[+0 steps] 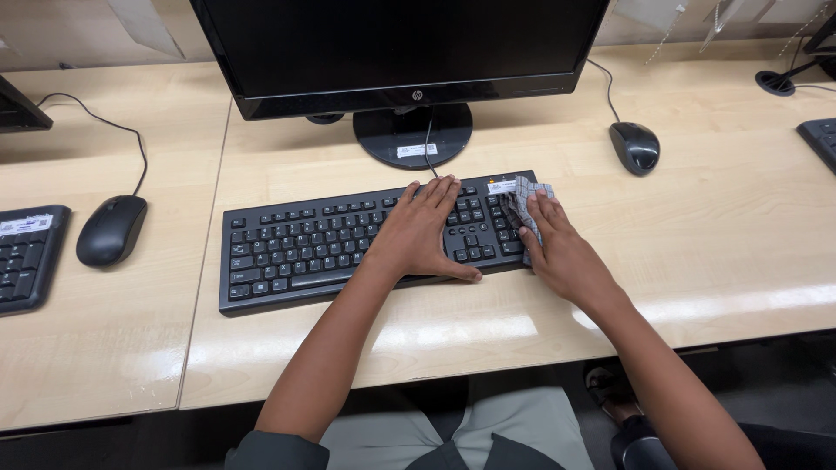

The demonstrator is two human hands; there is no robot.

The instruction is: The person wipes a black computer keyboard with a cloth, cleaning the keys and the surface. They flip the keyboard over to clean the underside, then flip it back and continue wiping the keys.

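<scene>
- Far left edge, a second black keyboard (26, 257) sits half out of frame, with a black mouse (111, 230) just beside it, cord trailing back over the pale wooden desk (697, 226).
- Centre now: the black keyboard (348, 244) lies in front of me, below the dark monitor (401, 43) on its round stand (413, 135).
- My left hand (422, 237) lies flat on the keys, fingers spread and open, gripping nothing, thumb stretched along the front edge.
- Just to the right, my right hand (557, 248) presses down on a grey checked cloth (525, 202) at the keyboard's right end, over the number pad corner; fingers are extended flat on the cloth, not curled round it.
- The cloth pokes out past my fingertips, touching the keyboard's top right corner.
- Further right, another black mouse (635, 146) rests well apart from my hands, its cable running back toward the monitor.
- Extreme right, a corner of one more keyboard (820, 139).
</scene>
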